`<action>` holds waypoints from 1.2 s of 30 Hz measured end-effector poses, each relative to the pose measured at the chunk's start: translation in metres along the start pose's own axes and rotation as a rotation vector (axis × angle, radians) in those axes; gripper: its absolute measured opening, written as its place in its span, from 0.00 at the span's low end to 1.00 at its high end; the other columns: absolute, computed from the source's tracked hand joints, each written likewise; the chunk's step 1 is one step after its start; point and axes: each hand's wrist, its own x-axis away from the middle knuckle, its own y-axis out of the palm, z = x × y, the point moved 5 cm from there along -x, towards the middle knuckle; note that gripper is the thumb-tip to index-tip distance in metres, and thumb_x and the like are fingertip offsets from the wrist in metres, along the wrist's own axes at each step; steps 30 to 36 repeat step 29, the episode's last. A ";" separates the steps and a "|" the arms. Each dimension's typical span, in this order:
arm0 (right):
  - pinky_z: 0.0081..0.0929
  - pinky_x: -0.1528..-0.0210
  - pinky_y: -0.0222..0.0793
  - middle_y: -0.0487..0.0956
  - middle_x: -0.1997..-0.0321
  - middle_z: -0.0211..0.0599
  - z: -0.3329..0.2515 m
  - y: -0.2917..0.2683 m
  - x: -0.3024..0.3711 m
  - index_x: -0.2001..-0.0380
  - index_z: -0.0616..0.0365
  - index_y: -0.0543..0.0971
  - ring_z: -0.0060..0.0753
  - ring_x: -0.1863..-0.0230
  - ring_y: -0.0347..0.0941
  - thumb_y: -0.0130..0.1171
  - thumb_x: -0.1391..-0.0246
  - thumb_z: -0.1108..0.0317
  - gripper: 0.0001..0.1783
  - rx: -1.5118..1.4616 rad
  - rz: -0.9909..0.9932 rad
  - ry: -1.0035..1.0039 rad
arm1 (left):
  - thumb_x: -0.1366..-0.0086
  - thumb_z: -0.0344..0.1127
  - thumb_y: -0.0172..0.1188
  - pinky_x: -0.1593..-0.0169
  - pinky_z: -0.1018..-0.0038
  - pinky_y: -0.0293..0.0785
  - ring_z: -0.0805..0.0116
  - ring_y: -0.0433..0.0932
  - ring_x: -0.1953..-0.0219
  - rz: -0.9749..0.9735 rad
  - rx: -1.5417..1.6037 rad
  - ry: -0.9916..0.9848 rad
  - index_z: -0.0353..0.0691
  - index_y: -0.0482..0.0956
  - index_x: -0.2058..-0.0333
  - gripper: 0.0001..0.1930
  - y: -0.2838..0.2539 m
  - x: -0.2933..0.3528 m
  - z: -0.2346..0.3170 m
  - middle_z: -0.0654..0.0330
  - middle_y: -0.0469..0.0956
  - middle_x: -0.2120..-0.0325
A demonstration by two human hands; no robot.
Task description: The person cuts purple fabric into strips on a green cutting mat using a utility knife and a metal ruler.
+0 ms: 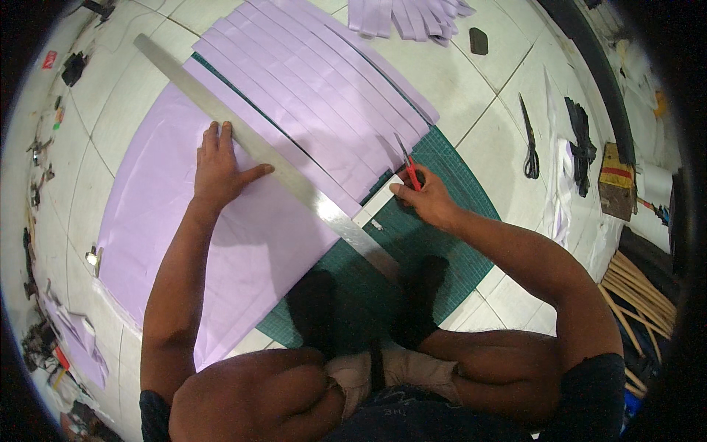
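My left hand [218, 168] lies flat on the lilac sheet [243, 236], fingers spread, fingertips and thumb pressing the edge of a long metal ruler [294, 188]. The ruler runs diagonally across the sheet onto the green cutting mat [442, 243]. My right hand [428, 197] is closed round a red-handled tool [412, 174] with a thin pointed blade directed away from me; its exact kind is unclear. Thumb and fingers also hold the end of a short white strip [377, 202], which reaches to the ruler's edge. Beyond the ruler, the sheet is cut into several long parallel strips [317, 96].
Cut lilac strips [405, 18] are bunched at the far side, near a dark oblong block [479, 41]. Black scissors [529, 140] lie on the tiled floor at right, beside a black bundle [580, 144]. Wooden sticks [637, 295] are piled at far right.
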 end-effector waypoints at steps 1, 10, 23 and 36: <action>0.28 0.59 0.73 0.79 0.64 0.36 0.000 0.000 -0.001 0.53 0.62 0.74 0.27 0.64 0.74 0.69 0.46 0.56 0.25 0.020 -0.007 -0.004 | 0.54 0.62 0.75 0.33 0.55 0.59 0.39 0.58 0.33 -0.018 -0.016 -0.017 0.27 0.57 0.35 0.58 0.001 0.001 -0.001 0.33 0.57 0.36; 0.25 0.64 0.71 0.79 0.68 0.32 -0.068 -0.018 0.009 0.56 0.60 0.73 0.25 0.66 0.75 0.67 0.44 0.57 0.22 -0.017 -0.211 0.098 | 0.35 0.42 0.60 0.42 0.58 0.69 0.41 0.72 0.46 0.388 0.205 -0.098 0.29 0.72 0.47 0.24 -0.036 -0.040 -0.056 0.39 0.72 0.47; 0.20 0.76 0.65 0.78 0.70 0.33 -0.237 0.041 -0.119 0.57 0.59 0.76 0.20 0.75 0.69 0.68 0.45 0.53 0.23 -0.043 -0.099 -0.213 | 0.32 0.37 0.53 0.30 0.49 0.53 0.43 0.62 0.35 0.503 0.087 -0.217 0.34 0.71 0.44 0.20 -0.011 -0.091 -0.130 0.45 0.68 0.41; 0.20 0.79 0.60 0.76 0.68 0.36 -0.287 0.116 -0.226 0.55 0.59 0.76 0.19 0.76 0.65 0.68 0.45 0.54 0.23 -0.319 0.010 -0.184 | 0.32 0.39 0.53 0.28 0.51 0.48 0.44 0.59 0.32 0.505 0.200 -0.223 0.38 0.71 0.43 0.20 -0.009 -0.100 -0.126 0.46 0.67 0.40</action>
